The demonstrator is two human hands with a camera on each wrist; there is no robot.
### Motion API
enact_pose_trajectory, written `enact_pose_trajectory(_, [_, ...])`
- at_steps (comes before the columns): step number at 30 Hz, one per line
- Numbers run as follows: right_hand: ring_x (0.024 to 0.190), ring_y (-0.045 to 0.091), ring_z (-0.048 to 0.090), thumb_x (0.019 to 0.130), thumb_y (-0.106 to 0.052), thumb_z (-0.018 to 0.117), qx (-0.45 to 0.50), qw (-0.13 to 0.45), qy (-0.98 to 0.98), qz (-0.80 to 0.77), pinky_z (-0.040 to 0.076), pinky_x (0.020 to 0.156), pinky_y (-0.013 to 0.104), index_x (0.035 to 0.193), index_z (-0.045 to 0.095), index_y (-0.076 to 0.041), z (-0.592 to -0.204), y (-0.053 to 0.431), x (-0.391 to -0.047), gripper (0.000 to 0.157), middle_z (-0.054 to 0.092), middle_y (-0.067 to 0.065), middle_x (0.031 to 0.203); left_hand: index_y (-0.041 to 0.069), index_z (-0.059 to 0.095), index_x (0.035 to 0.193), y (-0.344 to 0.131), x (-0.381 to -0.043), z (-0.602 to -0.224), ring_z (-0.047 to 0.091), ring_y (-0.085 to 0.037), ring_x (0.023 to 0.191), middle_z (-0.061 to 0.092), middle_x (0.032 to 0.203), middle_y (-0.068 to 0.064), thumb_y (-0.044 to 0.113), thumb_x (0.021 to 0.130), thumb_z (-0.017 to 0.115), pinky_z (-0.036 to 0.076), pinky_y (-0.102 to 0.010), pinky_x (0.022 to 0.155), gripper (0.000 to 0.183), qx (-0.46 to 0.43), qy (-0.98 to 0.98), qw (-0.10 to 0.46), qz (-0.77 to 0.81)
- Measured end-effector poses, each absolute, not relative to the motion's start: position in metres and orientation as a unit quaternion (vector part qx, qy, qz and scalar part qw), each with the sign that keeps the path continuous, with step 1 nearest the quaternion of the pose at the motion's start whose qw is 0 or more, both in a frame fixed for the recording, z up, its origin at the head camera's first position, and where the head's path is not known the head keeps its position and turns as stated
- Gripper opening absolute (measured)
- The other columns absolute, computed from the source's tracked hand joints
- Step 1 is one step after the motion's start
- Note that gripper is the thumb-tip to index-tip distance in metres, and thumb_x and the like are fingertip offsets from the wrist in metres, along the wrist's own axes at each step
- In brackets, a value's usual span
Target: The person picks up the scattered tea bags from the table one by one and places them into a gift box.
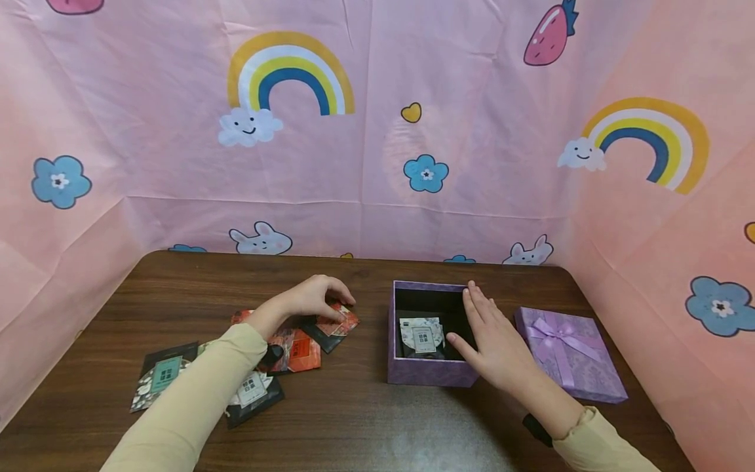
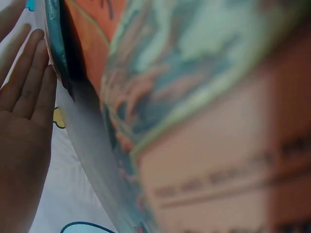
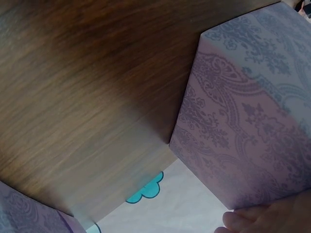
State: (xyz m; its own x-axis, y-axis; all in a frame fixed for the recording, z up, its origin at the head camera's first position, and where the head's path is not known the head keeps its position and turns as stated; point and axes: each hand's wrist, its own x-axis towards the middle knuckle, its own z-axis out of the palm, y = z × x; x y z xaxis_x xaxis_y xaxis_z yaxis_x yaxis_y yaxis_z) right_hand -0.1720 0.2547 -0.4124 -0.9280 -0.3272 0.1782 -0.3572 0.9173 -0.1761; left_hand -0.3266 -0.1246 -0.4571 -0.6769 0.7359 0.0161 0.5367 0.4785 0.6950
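Note:
My left hand (image 1: 309, 296) is over an orange and black sachet (image 1: 339, 322) on the table, thumb and fingertips bent down toward its top edge. In the left wrist view the fingers (image 2: 36, 73) look long and nearly straight beside a sachet edge, and a large printed sachet (image 2: 204, 160) fills the foreground. My right hand (image 1: 495, 341) rests on the right rim of a purple patterned box (image 1: 433, 373), fingers extended and thumb over the opening. Inside the box stands a white floral sachet (image 1: 423, 337). The right wrist view shows the box's side (image 3: 233, 116) with fingertips at its edge.
Several sachets lie at the left, among them a red one (image 1: 302, 351), a green-labelled one (image 1: 167, 373) and a white and black one (image 1: 253, 393), partly under my left arm. A purple lid (image 1: 569, 354) with a ribbon bow lies right of the box. Patterned pink cloth (image 1: 377, 164) surrounds the table.

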Motion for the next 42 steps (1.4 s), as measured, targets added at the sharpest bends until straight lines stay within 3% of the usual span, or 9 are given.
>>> enact_pose_trajectory(8, [0.162,0.04,0.026,0.106,-0.047,0.058,0.178,0.077,-0.975,0.109,0.026,0.13,0.059,0.165,0.027,0.006,-0.412,0.254,-0.171,0.086,0.019,0.022,0.176,0.01,0.079,0.12,-0.123,-0.324,-0.46,0.062,-0.028,0.119,0.068,0.128,-0.011,0.017,0.083,0.093,0.054,-0.042,0.103,0.04,0.419,0.845,0.145,0.299])
enact_pose_trajectory(24, [0.163,0.04,0.025,0.106,-0.046,0.058,0.177,0.075,-0.975,0.111,0.026,0.13,0.059,0.165,0.027,0.007,-0.411,0.254,-0.172,0.085,0.018,0.023,0.177,0.01,0.079,0.112,-0.115,-0.324,-0.46,0.064,-0.018,0.104,0.072,0.115,-0.006,0.019,0.081,0.095,0.056,-0.033,0.093,0.037,0.42,0.854,0.115,0.283])
enact_pose_trajectory(33, [0.163,0.04,0.025,0.106,-0.046,0.058,0.174,0.074,-0.975,0.114,0.026,0.13,0.06,0.165,0.026,0.007,-0.412,0.254,-0.171,0.085,0.018,0.022,0.177,0.007,0.075,0.126,-0.121,-0.32,-0.45,0.066,-0.027,0.115,0.072,0.124,-0.01,0.021,0.081,0.095,0.057,-0.046,0.101,0.052,0.421,0.858,0.121,0.267])
enact_pose_trajectory(42, [0.163,0.04,0.025,0.106,-0.045,0.058,0.175,0.075,-0.975,0.116,0.026,0.13,0.06,0.165,0.027,0.007,-0.411,0.253,-0.171,0.084,0.019,0.022,0.176,0.006,0.075,0.119,-0.122,-0.323,-0.453,0.063,-0.023,0.106,0.071,0.118,-0.009,0.018,0.076,0.097,0.055,-0.04,0.095,0.05,0.432,0.862,0.109,0.242])
